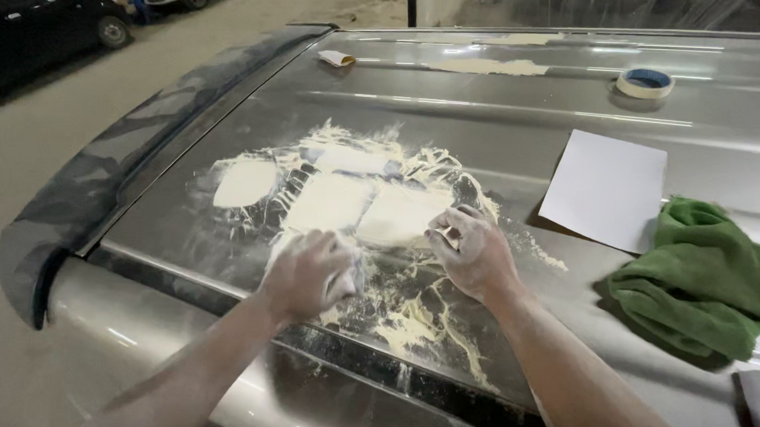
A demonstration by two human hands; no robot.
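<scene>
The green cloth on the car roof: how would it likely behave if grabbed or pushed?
The green cloth lies crumpled in soft folds, so it would probably droop limply when lifted. It looks light for its bulk. Pushed across the smooth metal roof, it would likely bunch or slide, not roll.

- Light is even and fairly bright, falling from above onto the silver car roof (pixel 505 133).
- Long white streaks of glare run across the far part of the roof, beside the tape roll (pixel 645 82).
- The white sheet (pixel 605 191) is nearly washed out; a dark shadow lies along its left edge.
- The green cloth (pixel 710 278) throws a shadow on its near side.
- The left hand (pixel 309 275) is smeared by motion blur; the right hand (pixel 472 251) is sharper.
- The far left, around the dark car (pixel 35 22), is dim.
- Edges curve slightly, as with a wide lens.
</scene>
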